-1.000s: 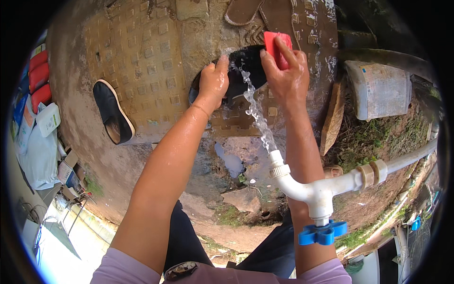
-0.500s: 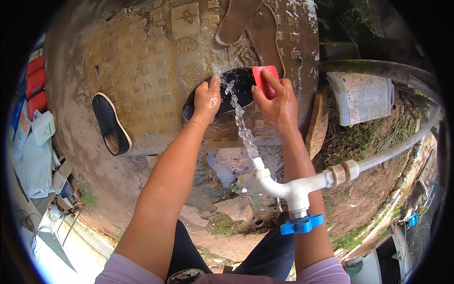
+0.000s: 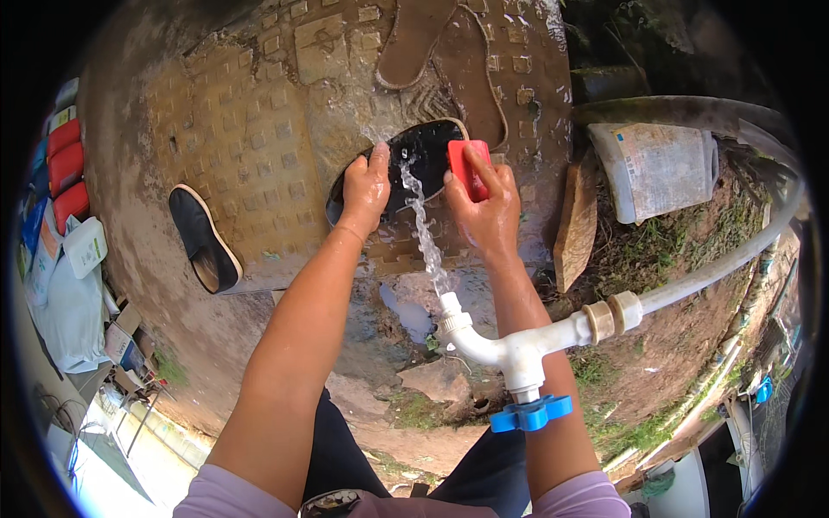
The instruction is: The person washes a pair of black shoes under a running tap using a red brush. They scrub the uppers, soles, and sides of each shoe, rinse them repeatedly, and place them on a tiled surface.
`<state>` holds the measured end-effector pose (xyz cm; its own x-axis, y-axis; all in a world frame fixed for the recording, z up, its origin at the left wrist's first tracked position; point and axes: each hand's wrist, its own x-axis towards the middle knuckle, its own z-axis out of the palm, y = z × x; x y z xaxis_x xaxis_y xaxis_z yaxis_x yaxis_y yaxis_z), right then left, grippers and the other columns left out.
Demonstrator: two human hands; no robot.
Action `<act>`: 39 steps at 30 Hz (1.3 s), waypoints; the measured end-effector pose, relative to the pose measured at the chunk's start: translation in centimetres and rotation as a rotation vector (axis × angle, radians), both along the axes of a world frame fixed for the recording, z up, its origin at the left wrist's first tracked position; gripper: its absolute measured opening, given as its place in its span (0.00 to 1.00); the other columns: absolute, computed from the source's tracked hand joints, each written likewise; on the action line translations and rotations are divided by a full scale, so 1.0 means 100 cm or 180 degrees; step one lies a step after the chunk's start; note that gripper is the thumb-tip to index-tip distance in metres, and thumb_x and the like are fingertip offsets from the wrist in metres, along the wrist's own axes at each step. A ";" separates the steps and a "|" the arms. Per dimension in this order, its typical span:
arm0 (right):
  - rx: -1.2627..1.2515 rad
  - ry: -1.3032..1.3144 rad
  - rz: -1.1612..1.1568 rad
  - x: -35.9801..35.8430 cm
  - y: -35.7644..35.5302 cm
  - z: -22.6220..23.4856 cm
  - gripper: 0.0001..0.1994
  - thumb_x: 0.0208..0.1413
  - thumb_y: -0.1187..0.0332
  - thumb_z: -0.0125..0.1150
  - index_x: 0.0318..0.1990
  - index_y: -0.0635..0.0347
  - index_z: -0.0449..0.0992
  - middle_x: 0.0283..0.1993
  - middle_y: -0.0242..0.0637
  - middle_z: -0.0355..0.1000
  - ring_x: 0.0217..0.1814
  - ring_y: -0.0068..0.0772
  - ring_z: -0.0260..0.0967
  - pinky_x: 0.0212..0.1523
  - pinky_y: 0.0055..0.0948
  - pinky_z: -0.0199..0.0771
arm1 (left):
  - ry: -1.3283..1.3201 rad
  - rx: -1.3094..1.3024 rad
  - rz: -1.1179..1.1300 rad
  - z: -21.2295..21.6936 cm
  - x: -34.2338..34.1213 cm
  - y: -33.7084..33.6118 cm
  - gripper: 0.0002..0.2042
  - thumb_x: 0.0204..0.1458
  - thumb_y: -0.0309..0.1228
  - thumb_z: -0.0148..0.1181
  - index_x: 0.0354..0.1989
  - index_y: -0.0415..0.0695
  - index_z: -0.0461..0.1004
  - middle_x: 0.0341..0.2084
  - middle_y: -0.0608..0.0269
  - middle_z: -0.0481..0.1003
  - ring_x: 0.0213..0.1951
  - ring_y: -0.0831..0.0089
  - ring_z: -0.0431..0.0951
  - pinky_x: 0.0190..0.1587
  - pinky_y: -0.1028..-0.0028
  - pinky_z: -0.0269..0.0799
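Under running water, a wet black shoe (image 3: 431,141) lies tilted over the paved slab. My left hand (image 3: 366,187) grips its left end, thumb pointing away from me. In my right hand (image 3: 487,209) is a red scrub brush (image 3: 465,164), pinched between thumb and fingers against the shoe's right end; its bristles are hidden. A white tap (image 3: 509,350) with a blue handle (image 3: 531,414) pours a stream between my forearms onto the shoe. Farther left, a second black shoe (image 3: 203,237) rests on the slab's edge. Two brown insoles (image 3: 471,73) lie beyond my hands.
The textured slab (image 3: 233,129) is wet and muddy. To the right are a wooden block (image 3: 577,226), a pale plastic jug (image 3: 661,173) and the grey hose (image 3: 725,274) feeding the tap. Bags (image 3: 65,298) and red packets (image 3: 67,164) are piled at far left.
The brush has come nearer to me along the shoe's right end, whose far edge now shows more. My left hand keeps its grip. The whole view has shifted slightly.
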<state>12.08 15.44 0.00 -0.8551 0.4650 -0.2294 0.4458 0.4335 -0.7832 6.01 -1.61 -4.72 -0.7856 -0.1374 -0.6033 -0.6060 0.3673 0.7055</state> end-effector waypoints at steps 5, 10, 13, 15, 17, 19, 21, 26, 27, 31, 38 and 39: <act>0.0423 0.0134 0.0075 -0.064 0.008 -0.012 0.25 0.50 0.52 0.63 0.54 0.51 0.78 0.44 0.49 0.71 0.46 0.53 0.73 0.49 0.42 0.74 | -0.0217 0.0102 0.0130 0.003 0.001 -0.003 0.26 0.61 0.51 0.55 0.27 0.36 0.66 0.22 0.63 0.64 0.29 0.72 0.61 0.36 0.68 0.65; -0.0188 0.0103 -0.0177 0.012 -0.014 -0.002 0.24 0.48 0.61 0.70 0.55 0.54 0.79 0.38 0.44 0.69 0.41 0.43 0.73 0.45 0.36 0.75 | -0.0228 -0.0022 0.0187 -0.002 -0.003 0.000 0.26 0.61 0.51 0.55 0.28 0.36 0.67 0.22 0.63 0.64 0.28 0.72 0.60 0.35 0.67 0.64; -0.0252 0.0388 -0.0350 -0.034 -0.002 -0.003 0.24 0.49 0.58 0.68 0.54 0.57 0.79 0.40 0.49 0.71 0.42 0.47 0.73 0.44 0.37 0.74 | -0.0172 0.0425 0.0360 0.003 -0.004 0.001 0.23 0.62 0.48 0.55 0.29 0.36 0.69 0.23 0.67 0.65 0.29 0.75 0.60 0.36 0.68 0.64; -0.0202 0.0451 -0.0368 -0.054 -0.001 0.000 0.25 0.50 0.55 0.67 0.54 0.57 0.78 0.42 0.51 0.71 0.43 0.50 0.73 0.45 0.38 0.74 | -0.0324 0.0523 0.0385 0.010 0.000 -0.005 0.21 0.64 0.46 0.54 0.31 0.37 0.70 0.24 0.72 0.65 0.29 0.78 0.59 0.35 0.71 0.63; -0.0108 0.0622 -0.0162 -0.046 -0.020 0.006 0.25 0.48 0.55 0.68 0.55 0.52 0.78 0.43 0.49 0.71 0.44 0.51 0.73 0.44 0.40 0.75 | -0.0140 0.0516 0.0794 0.016 0.013 -0.016 0.21 0.64 0.47 0.54 0.32 0.37 0.72 0.25 0.71 0.67 0.29 0.79 0.60 0.36 0.72 0.63; -0.0107 0.0602 -0.0035 -0.009 -0.047 -0.005 0.24 0.46 0.57 0.70 0.54 0.47 0.79 0.42 0.45 0.69 0.44 0.50 0.72 0.44 0.42 0.75 | -0.0066 0.0316 0.0846 0.019 0.031 -0.034 0.22 0.64 0.47 0.54 0.32 0.36 0.73 0.26 0.69 0.70 0.30 0.79 0.63 0.37 0.74 0.64; -0.0223 0.0340 0.0030 0.003 -0.061 -0.005 0.25 0.46 0.57 0.69 0.54 0.46 0.79 0.41 0.45 0.68 0.44 0.50 0.71 0.43 0.43 0.75 | -0.0755 -0.0417 0.0543 0.020 0.044 -0.059 0.24 0.63 0.48 0.54 0.30 0.36 0.73 0.27 0.67 0.72 0.31 0.80 0.65 0.37 0.75 0.64; 0.0571 0.0473 0.0066 -0.042 -0.068 -0.024 0.24 0.46 0.61 0.70 0.54 0.53 0.79 0.40 0.48 0.70 0.37 0.46 0.73 0.38 0.38 0.74 | -0.0068 0.0224 0.0347 0.006 0.053 -0.075 0.26 0.63 0.50 0.54 0.23 0.38 0.65 0.20 0.69 0.59 0.28 0.77 0.57 0.33 0.72 0.61; 0.0402 0.0544 -0.0035 -0.031 -0.071 -0.020 0.24 0.47 0.62 0.70 0.54 0.53 0.79 0.39 0.47 0.70 0.38 0.45 0.72 0.39 0.38 0.74 | -0.0167 -0.0134 0.0175 0.005 0.052 -0.074 0.26 0.63 0.50 0.54 0.23 0.38 0.65 0.20 0.68 0.59 0.28 0.77 0.57 0.33 0.72 0.61; 0.0129 0.0174 0.0036 0.049 -0.078 -0.016 0.26 0.43 0.60 0.73 0.53 0.55 0.78 0.41 0.43 0.67 0.40 0.41 0.70 0.41 0.34 0.73 | -0.0271 0.0007 0.0136 0.005 0.053 -0.070 0.26 0.63 0.49 0.55 0.23 0.37 0.64 0.19 0.68 0.58 0.27 0.76 0.56 0.32 0.71 0.60; 0.0099 0.0168 0.0193 -0.015 -0.055 -0.021 0.25 0.49 0.62 0.71 0.56 0.56 0.77 0.42 0.45 0.69 0.41 0.40 0.72 0.42 0.32 0.73 | -0.0058 -0.0047 -0.0015 -0.006 0.060 -0.081 0.27 0.63 0.49 0.55 0.21 0.37 0.62 0.18 0.68 0.57 0.26 0.75 0.55 0.31 0.70 0.61; 0.0077 0.0028 0.0123 -0.005 -0.053 -0.017 0.25 0.49 0.62 0.71 0.57 0.56 0.77 0.41 0.45 0.69 0.40 0.40 0.72 0.42 0.32 0.73 | -0.0059 -0.0160 -0.0142 -0.005 0.060 -0.081 0.27 0.63 0.49 0.55 0.21 0.37 0.63 0.18 0.68 0.58 0.25 0.75 0.56 0.32 0.70 0.61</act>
